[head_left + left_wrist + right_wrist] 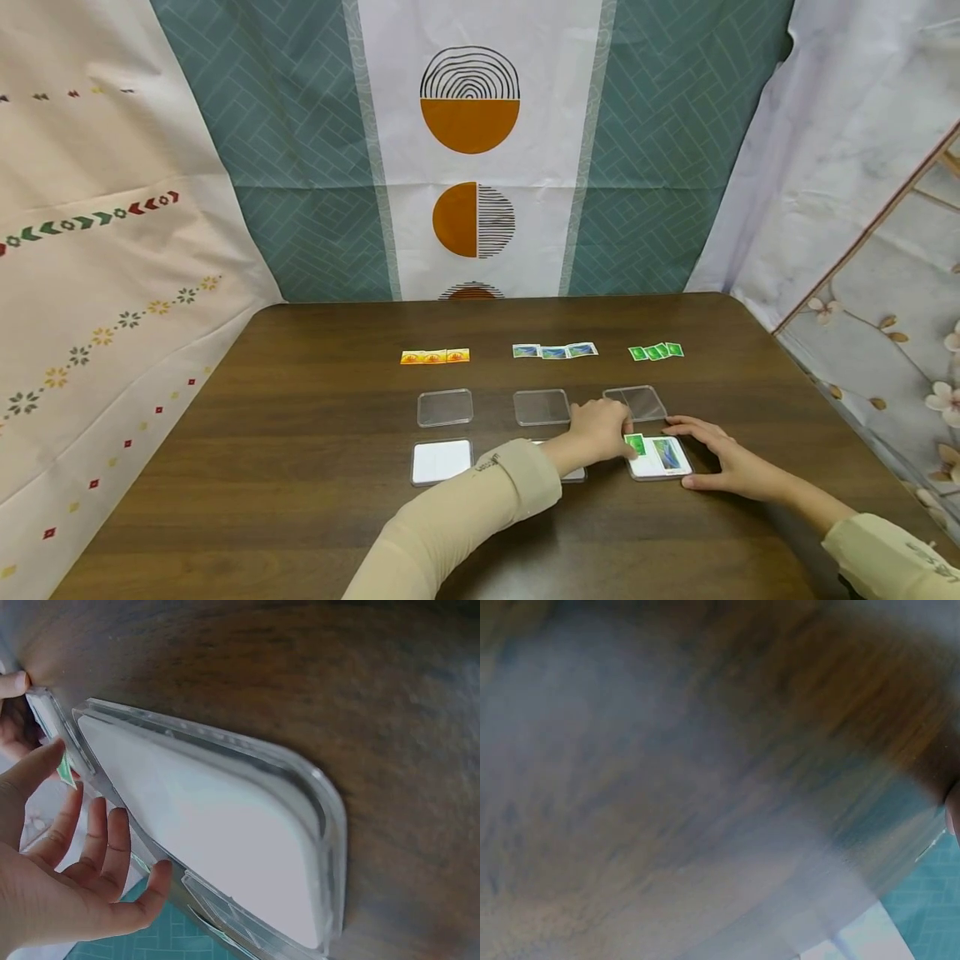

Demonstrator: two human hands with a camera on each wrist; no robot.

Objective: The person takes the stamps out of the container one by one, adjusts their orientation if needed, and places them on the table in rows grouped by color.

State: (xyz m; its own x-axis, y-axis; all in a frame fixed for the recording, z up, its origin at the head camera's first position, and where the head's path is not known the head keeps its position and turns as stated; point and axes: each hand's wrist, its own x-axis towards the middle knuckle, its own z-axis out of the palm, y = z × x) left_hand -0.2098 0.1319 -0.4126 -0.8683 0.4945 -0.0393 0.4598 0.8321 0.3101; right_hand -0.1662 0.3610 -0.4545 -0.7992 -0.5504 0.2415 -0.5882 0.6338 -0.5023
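At the right of the table lies a clear plastic case (pixel 649 471) with a white insert, bearing a blue landscape stamp (pixel 667 453) on its right half. Over its left part, my left hand (pixel 600 432) pinches a small green stamp (pixel 636 443) between thumb and forefinger. The left wrist view shows the green stamp (pixel 64 766) tilted at the fingertips, the other fingers spread loosely. My right hand (pixel 731 467) holds the case's right side, thumb at the near corner and fingers at the far corner. The right wrist view is mostly blurred tabletop.
Two more white-filled cases lie left, one bare white (pixel 442 462), one partly hidden by my left arm. Behind are three clear lids, including the left lid (pixel 446 408). Farther back lie orange stamps (pixel 434 357), blue stamps (pixel 555 352) and green stamps (pixel 656 352).
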